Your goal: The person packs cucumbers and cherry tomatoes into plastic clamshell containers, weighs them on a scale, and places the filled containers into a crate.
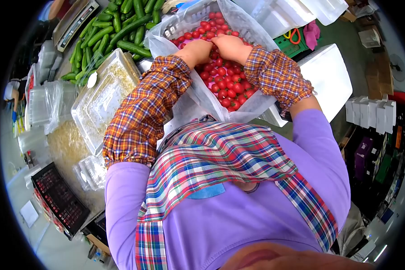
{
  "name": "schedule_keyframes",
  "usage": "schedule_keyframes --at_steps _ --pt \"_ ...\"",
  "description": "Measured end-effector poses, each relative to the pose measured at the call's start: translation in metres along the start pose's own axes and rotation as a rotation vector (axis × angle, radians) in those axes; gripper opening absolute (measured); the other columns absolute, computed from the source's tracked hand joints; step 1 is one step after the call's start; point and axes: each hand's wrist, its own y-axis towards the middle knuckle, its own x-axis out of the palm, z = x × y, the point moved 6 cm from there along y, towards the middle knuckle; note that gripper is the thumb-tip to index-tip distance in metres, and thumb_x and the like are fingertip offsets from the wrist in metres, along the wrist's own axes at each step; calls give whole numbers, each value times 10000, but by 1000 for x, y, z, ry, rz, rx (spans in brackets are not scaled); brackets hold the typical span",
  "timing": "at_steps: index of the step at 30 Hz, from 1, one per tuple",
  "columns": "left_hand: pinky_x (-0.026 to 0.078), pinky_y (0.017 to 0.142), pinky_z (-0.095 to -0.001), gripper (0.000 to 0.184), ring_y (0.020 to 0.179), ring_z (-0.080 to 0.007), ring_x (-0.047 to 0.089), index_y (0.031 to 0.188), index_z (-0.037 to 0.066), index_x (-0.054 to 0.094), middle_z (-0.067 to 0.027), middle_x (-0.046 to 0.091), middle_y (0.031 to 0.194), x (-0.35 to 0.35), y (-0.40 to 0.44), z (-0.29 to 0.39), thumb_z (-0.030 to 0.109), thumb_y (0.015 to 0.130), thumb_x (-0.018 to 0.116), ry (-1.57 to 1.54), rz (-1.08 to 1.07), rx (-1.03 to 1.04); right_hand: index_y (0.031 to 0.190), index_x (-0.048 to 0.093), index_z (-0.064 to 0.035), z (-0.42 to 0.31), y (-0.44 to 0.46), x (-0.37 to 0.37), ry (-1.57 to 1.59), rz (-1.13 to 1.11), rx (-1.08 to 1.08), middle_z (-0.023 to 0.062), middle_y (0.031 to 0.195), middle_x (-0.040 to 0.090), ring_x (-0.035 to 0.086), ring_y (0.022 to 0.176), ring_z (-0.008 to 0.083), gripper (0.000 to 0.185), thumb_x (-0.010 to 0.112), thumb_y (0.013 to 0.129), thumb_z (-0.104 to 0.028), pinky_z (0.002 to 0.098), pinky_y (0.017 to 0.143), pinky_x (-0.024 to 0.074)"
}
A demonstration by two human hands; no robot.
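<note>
Inside a plastic-lined white crate point(259, 35), many red cherry tomatoes point(229, 85) lie loose. My left hand point(197, 52) is over the tomatoes from the left, with its fingers curled down and mostly hidden. Close against it, my right hand point(231, 47) comes in from the right, also closed, its fingertips out of sight. Whatever either hand grips is hidden beneath the knuckles. Tomatoes surround both hands on the far side and the near side.
Green cucumbers point(117, 33) are heaped at the upper left. A clear plastic-lidded tub point(104, 96) stands left of the crate. To the right are a white foam box point(330, 81), a green basket point(290, 45) and orange-handled scissors point(295, 37). A dark crate point(58, 198) is at lower left.
</note>
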Motion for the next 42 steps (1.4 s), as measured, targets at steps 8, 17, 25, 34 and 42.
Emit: schedule_keyframes --at_steps 8,17,25,34,42 --pt "514 708 -406 310 800 -312 650 932 2 656 -180 661 892 11 4 1 255 756 684 -176 -17 -64 938 643 -94 0 3 -5 30 57 -28 162 1012 554 615 828 340 208 607 737 -132 437 708 508" --pt "520 714 -404 294 806 -325 649 891 2 659 -190 661 833 8 28 -14 249 731 656 -206 56 -107 979 662 -73 50 14 -28 654 286 112 91 773 629 621 714 243 208 629 818 -201 361 608 491" --pt "447 563 -223 313 694 -102 549 1112 87 574 -20 649 918 -45 -35 -36 302 889 527 -1739 97 -55 998 608 -39 34 -5 -60 1918 56 473 32 819 571 504 684 88 323 614 858 -330 218 482 367" --pt "465 535 -245 225 600 -107 494 738 127 488 47 432 598 -51 -50 -45 257 859 627 -1966 262 -219 882 619 -102 -24 16 -13 -118 128 -212 74 977 553 610 772 282 158 625 735 -158 401 640 502" --pt "495 603 -288 190 666 -153 607 905 89 686 -66 655 754 -38 -11 -67 233 782 671 -683 296 -205 828 651 -52 -1 18 -33 131 199 4 111 856 638 630 752 316 280 660 759 -323 424 610 497"
